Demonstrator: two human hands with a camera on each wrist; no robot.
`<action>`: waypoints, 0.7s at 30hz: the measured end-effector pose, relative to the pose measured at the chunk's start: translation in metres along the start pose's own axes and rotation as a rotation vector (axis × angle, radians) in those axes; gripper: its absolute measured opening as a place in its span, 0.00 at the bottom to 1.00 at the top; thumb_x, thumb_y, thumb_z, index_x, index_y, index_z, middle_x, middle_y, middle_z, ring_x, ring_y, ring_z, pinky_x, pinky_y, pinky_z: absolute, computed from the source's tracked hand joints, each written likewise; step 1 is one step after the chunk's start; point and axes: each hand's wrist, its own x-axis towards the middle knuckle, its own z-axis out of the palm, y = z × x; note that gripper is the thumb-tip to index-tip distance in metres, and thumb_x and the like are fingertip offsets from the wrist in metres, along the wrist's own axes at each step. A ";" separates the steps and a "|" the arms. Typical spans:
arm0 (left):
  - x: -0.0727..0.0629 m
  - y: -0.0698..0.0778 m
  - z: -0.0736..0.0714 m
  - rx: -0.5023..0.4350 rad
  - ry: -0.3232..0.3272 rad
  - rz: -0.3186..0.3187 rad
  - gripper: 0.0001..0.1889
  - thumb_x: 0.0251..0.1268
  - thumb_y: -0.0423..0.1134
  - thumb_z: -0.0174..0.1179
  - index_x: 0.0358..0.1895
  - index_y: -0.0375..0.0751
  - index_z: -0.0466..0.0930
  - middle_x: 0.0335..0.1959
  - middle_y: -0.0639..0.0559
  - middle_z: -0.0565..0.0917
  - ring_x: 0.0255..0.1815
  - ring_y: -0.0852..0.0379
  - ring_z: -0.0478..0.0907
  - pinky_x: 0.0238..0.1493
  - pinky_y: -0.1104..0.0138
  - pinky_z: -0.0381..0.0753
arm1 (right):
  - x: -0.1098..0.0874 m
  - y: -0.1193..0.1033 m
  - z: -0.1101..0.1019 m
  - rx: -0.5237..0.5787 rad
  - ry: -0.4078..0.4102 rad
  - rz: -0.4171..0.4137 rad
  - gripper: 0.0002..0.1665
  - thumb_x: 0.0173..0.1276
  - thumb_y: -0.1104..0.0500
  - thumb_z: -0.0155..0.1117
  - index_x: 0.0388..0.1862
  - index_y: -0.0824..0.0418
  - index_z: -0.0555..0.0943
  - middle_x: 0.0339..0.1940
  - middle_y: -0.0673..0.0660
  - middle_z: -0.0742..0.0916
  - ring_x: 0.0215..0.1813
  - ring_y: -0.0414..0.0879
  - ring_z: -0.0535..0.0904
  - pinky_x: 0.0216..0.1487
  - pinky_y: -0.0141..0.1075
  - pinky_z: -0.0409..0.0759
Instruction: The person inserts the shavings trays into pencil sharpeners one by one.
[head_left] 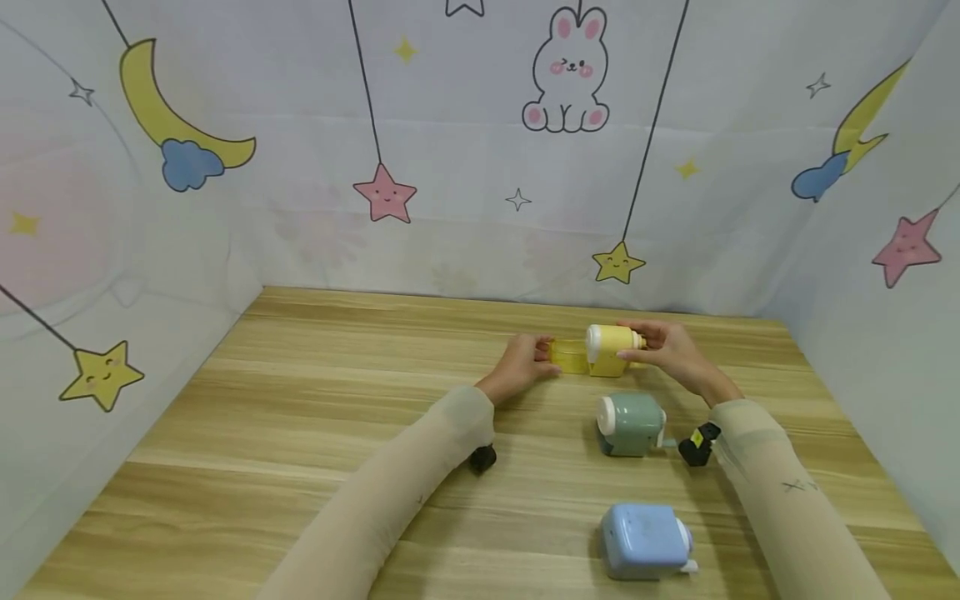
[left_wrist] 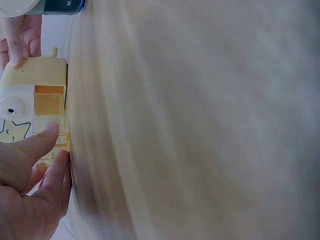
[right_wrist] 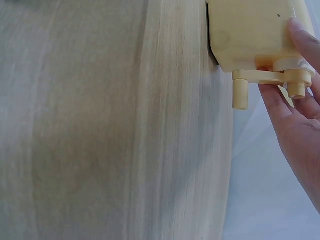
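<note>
Toward the back of the table stands a yellow hand-crank pencil sharpener [head_left: 613, 350] with a white front. Its see-through yellow shavings drawer [head_left: 572, 357] sticks out to the left of the body. My left hand [head_left: 519, 367] pinches the drawer's outer end between thumb and fingers, plainly seen in the left wrist view. From the crank side, my right hand [head_left: 675, 357] grips the sharpener's body, thumb on one side and fingers on the other. In the right wrist view the yellow crank [right_wrist: 260, 77] hangs beside that hand, its fingers partly hidden behind the body.
A green crank sharpener [head_left: 633, 425] stands nearer, just in front of the yellow one. Closer still is a blue sharpener [head_left: 643, 537]. A printed white cloth [head_left: 465, 250] rises behind the wooden table [head_left: 337, 375] and at both sides.
</note>
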 end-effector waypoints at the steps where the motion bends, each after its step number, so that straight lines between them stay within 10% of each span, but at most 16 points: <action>1: 0.000 0.000 0.001 0.001 0.002 -0.001 0.29 0.60 0.28 0.69 0.65 0.26 0.73 0.57 0.35 0.78 0.56 0.44 0.79 0.54 0.66 0.82 | 0.001 0.000 0.000 0.000 0.000 0.002 0.37 0.66 0.61 0.72 0.70 0.70 0.70 0.64 0.70 0.77 0.51 0.42 0.82 0.48 0.36 0.85; 21: 0.004 0.005 0.008 0.007 0.001 0.000 0.29 0.60 0.28 0.69 0.65 0.27 0.72 0.58 0.35 0.78 0.56 0.44 0.80 0.53 0.67 0.82 | 0.001 0.001 0.000 0.010 -0.002 -0.001 0.36 0.66 0.61 0.72 0.70 0.69 0.71 0.63 0.69 0.78 0.49 0.43 0.82 0.47 0.41 0.86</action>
